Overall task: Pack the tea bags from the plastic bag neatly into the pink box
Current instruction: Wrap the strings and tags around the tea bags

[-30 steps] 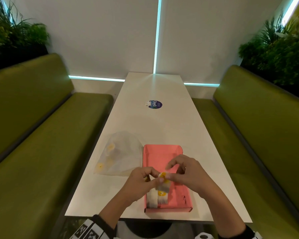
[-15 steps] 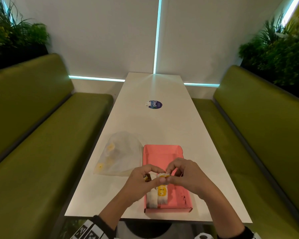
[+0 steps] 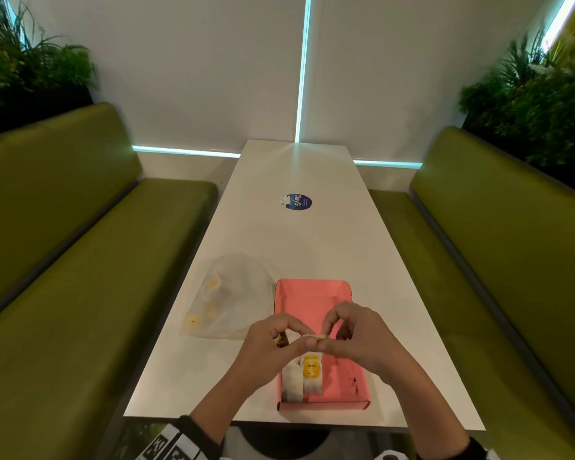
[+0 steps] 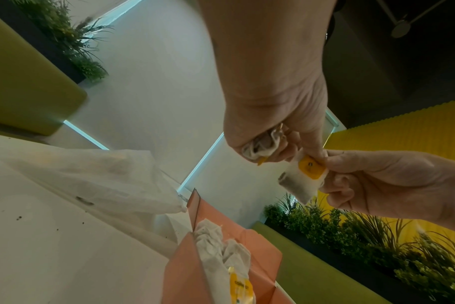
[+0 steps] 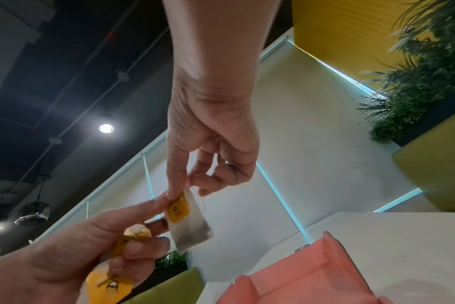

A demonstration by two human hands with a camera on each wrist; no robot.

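Note:
The open pink box [image 3: 312, 298] lies near the table's front edge, with several white tea bags [image 3: 304, 376] with yellow tags stacked in its near left part. Left of it lies the translucent plastic bag [image 3: 229, 293] with more tea bags inside. Both hands meet over the box. My left hand [image 3: 299, 336] and right hand [image 3: 326, 333] together pinch the top of one tea bag [image 4: 303, 179], which hangs below the fingertips [image 5: 187, 222]. The left hand also holds further crumpled tea bags [image 4: 262, 144] in its palm, their yellow tags [image 5: 109, 286] showing.
The long white table [image 3: 296, 244] carries a round blue sticker [image 3: 298, 202] further back. Green benches [image 3: 80, 260] [image 3: 495, 244] run along both sides, with plants behind them. The box's right half [image 3: 342, 376] holds nothing but a few dark specks.
Both hands have stayed over the box's near half. The pinched tea bag has sunk slightly, and the fingertips have drawn closer together.

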